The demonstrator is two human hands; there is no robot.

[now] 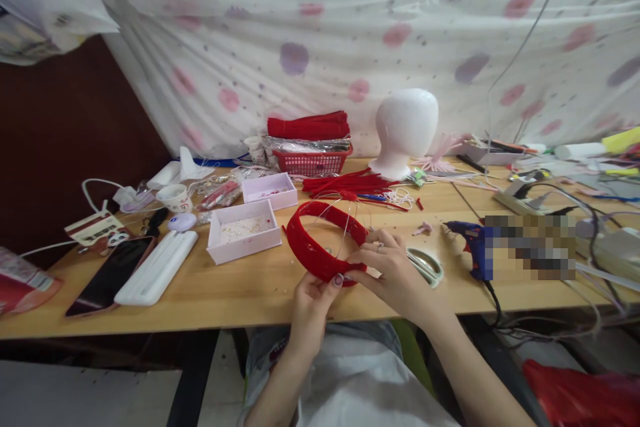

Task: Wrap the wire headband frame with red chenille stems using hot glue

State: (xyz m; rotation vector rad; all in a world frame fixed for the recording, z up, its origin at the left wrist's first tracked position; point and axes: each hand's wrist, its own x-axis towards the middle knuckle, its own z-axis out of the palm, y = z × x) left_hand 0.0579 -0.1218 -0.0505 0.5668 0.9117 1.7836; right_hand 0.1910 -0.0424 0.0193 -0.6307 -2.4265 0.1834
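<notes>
Between my two hands is a wide red fuzzy band bent into a ring [313, 250], tilted above the front of the table, with thin wires arching over its opening. My left hand [316, 303] grips its lower near edge, thumb on the outside. My right hand [387, 267] pinches the band's right side close to the left thumb; a ring shows on one finger. What lies under those fingertips is hidden. Just right of my right hand lie scissors [431, 267], their blades hidden behind the hand.
A white foam head [407, 127] stands at the back beside red fuzzy stems [345, 183] and a red basket [315, 161]. Left are a box of beads [245, 233], a white power bank [156, 270] and a phone [113, 273]. A blue glue gun [477, 247] with cords lies right.
</notes>
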